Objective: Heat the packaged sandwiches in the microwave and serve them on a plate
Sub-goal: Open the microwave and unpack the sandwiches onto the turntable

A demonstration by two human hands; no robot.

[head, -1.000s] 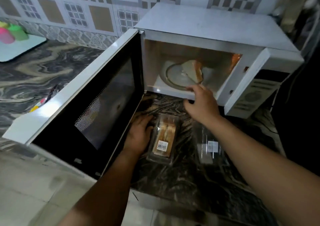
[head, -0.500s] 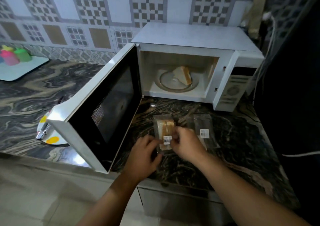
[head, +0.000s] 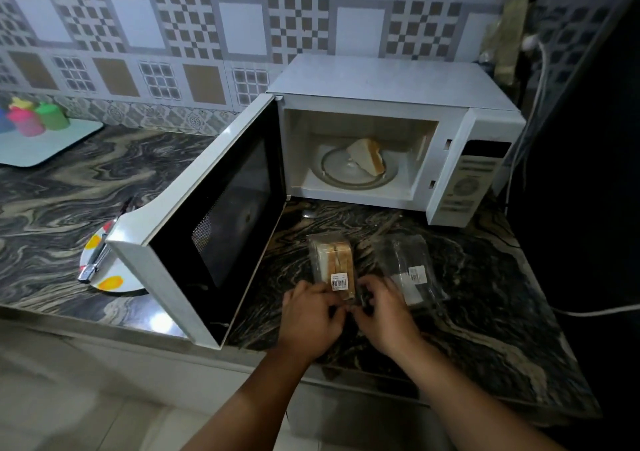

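The packaged sandwich lies on the bench in front of the open microwave, its near end under both hands. The left hand and the right hand meet at that end with fingers curled onto the clear wrap, seemingly pinching the seal to pull it apart — the exact grip is hidden by the knuckles. Just right of the right hand lies an empty wrapper, and beyond the hands, inside the oven, one sandwich already sits on the glass tray.

The likely trouble is the wrap itself: thin, slick film may slip from the fingertips, or give all at once and jerk the soft bread out onto the bench or squash it. A pull toward the body could drag the pack off the near edge, which lies close behind the wrists. To the left of the left hand the microwave door stands wide open, so an elbow swinging out could knock it — and it overhangs a plate with a utensil on it.
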